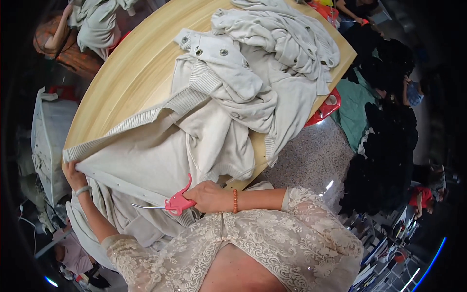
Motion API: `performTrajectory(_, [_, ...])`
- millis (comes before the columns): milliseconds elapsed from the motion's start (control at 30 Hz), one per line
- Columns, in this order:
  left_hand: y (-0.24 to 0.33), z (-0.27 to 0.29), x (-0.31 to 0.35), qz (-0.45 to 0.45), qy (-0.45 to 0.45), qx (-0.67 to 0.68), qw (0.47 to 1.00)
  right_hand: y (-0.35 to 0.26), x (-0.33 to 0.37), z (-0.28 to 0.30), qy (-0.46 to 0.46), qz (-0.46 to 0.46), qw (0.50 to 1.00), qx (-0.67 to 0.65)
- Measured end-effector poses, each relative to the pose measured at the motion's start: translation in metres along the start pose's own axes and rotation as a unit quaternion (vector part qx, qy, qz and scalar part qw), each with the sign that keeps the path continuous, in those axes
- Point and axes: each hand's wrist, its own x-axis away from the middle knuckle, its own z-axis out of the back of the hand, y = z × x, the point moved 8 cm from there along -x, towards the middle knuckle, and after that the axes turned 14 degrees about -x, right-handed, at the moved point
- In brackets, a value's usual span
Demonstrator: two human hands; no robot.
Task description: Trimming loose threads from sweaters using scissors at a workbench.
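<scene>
My left hand (74,176) is closed on the corner of a cream knitted cardigan (141,160), at the end of its ribbed hem, and the front edge stretches from there toward my body. Wrapped in my right hand (210,196) is a pink air blow gun (179,202). Its thin metal nozzle points left, over the cardigan's button edge. A hose runs from behind that hand. The rest of the cardigan lies rumpled on the wooden table (116,82), its ribbed hem slanting up to the right.
More cream garments with large round buttons (277,39) are heaped at the table's far right. Pale cloth (131,219) hangs by my lap. A red stool (327,108), green cloth (357,107) and black garments (389,141) stand right. A white-covered bin (51,141) is left. Other people work around.
</scene>
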Motion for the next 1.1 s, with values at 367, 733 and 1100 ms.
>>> performTrajectory(367, [0.331, -0.061, -0.111, -0.129, 0.042, 0.315, 0.939, 0.114, 0.100, 0.111, 0.108, -0.293, 0.939, -0.144])
performTrajectory(733, [0.514, -0.034, 0.113, -0.182, -0.142, 0.336, 0.913, 0.124, 0.189, 0.179, 0.213, -0.337, 0.847, 0.351])
performTrajectory(1100, [0.537, 0.007, 0.082, 0.044, -0.242, 0.637, 0.730, 0.104, 0.134, 0.194, 0.223, -0.254, 0.918, 0.208])
